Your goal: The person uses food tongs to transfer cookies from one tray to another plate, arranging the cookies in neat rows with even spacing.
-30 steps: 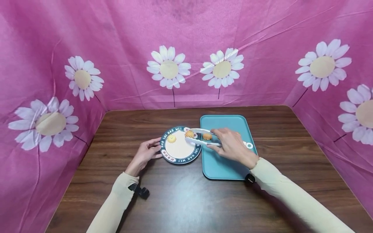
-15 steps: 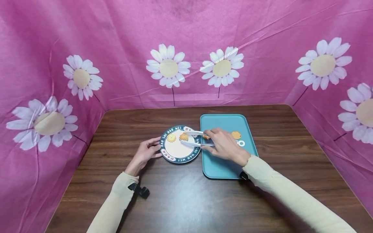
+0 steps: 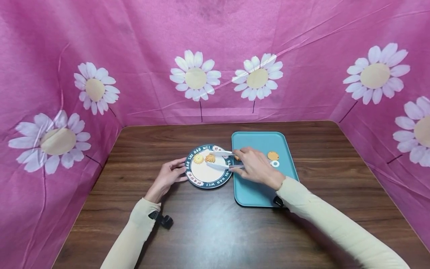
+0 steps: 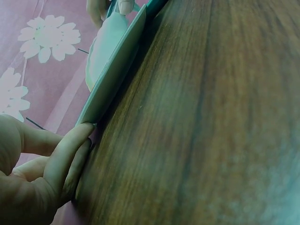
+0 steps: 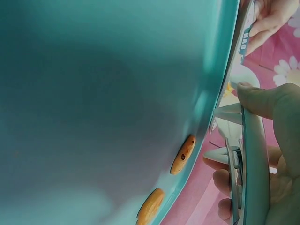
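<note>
My left hand (image 3: 168,175) grips the left rim of a round white plate (image 3: 204,174) with a dark lettered border. Its fingers (image 4: 70,150) press against the plate's edge in the left wrist view. My right hand (image 3: 256,166) holds white-tipped tongs (image 3: 217,166) over the plate's right side. The tong tips stand apart, right at a golden swirled cookie (image 3: 209,158). Just left of that lies a pale yellow round cookie (image 3: 198,158). In the right wrist view, the tongs (image 5: 255,164) lie between thumb and fingers.
A turquoise tray (image 3: 258,140) stands right against the plate. On it are a flat round cookie (image 3: 273,155), a white ring (image 3: 275,163) and a brown cookie (image 3: 237,158) partly hidden by my right hand. A pink flowered cloth (image 3: 228,108) hangs behind the wooden table (image 3: 161,142).
My right hand has moved left with the tongs, and the swirled cookie has shifted left beside the pale one. The flat cookie on the tray has come into view. My left hand stays put.
</note>
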Tool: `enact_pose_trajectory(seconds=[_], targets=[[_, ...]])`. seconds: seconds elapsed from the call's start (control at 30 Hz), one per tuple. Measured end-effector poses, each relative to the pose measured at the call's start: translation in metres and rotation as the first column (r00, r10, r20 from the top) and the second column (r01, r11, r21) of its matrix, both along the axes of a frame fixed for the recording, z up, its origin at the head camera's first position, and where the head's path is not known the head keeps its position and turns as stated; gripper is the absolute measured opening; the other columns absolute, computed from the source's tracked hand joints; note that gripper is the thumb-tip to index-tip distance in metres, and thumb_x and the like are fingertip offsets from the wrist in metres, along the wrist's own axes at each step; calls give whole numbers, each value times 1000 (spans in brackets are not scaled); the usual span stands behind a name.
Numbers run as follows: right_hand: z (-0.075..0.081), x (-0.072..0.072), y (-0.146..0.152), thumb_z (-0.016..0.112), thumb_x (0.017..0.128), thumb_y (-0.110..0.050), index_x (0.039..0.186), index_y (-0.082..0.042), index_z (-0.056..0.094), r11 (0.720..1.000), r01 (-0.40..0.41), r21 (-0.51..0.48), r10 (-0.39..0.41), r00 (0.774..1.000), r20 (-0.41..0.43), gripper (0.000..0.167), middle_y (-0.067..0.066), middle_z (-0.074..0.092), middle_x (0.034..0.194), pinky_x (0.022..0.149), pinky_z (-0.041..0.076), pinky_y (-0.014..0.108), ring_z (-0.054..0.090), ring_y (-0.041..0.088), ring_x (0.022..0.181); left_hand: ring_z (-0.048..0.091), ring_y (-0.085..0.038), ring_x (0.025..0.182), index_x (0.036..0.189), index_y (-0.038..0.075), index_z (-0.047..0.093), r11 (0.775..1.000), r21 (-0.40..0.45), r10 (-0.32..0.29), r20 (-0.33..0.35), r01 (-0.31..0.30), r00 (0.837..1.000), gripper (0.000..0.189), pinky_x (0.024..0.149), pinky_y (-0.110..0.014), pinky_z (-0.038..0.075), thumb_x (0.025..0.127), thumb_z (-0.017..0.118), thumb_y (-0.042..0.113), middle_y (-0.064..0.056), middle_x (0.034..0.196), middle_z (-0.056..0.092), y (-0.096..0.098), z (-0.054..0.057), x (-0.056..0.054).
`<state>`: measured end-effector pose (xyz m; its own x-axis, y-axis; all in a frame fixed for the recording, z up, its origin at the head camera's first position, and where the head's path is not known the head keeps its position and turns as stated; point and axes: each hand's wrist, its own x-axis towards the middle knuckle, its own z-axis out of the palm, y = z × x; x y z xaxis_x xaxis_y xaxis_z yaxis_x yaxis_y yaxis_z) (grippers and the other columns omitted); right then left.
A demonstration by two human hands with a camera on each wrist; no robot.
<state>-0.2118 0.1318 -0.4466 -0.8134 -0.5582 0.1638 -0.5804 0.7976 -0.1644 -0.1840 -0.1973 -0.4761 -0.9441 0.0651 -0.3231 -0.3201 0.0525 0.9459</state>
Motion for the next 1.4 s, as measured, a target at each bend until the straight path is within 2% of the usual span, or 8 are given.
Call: enact_pose_trajectory(seconds=[0.6, 1.0, 1.27, 1.4], targets=[[3, -3, 0, 75, 92, -53, 138, -7, 64, 1000, 1, 8, -1, 999, 34, 66, 11, 73, 117, 86, 68, 46, 67, 26, 105, 67, -11, 95, 151, -3, 51, 1000, 9, -3, -1, 3, 1000, 48, 84, -25, 69, 103, 52, -6, -22, 132, 54, 0, 0, -1], [11, -3, 1, 75, 89, -60, 141, -6, 60, 999, 21, -36, -19, 999, 45, 76, 17, 70, 129, 93, 67, 55, 66, 34, 120, 67, -11, 95, 151, -2, 50, 1000, 12, -5, 6, 5, 1000, 49, 84, -24, 69, 103, 51, -7, -22, 133, 53, 0, 3, -2], [18, -1, 9, 76, 91, -56, 140, -7, 61, 997, 15, -80, -15, 1000, 5, 71, 15, 71, 129, 93, 66, 54, 66, 33, 120, 67, -11, 94, 151, -3, 51, 1000, 14, 10, 14, -10, 1000, 48, 83, -24, 69, 102, 52, -7, -21, 131, 54, 1, 1, -2], [18, 1, 18, 77, 91, -54, 138, -9, 62, 996, 39, -81, -41, 999, -26, 66, 13, 72, 122, 81, 68, 50, 68, 30, 111, 67, -10, 95, 151, -3, 50, 1000, 15, 15, 10, -15, 1000, 48, 82, -23, 69, 103, 52, -7, -20, 130, 53, 1, -1, -2]])
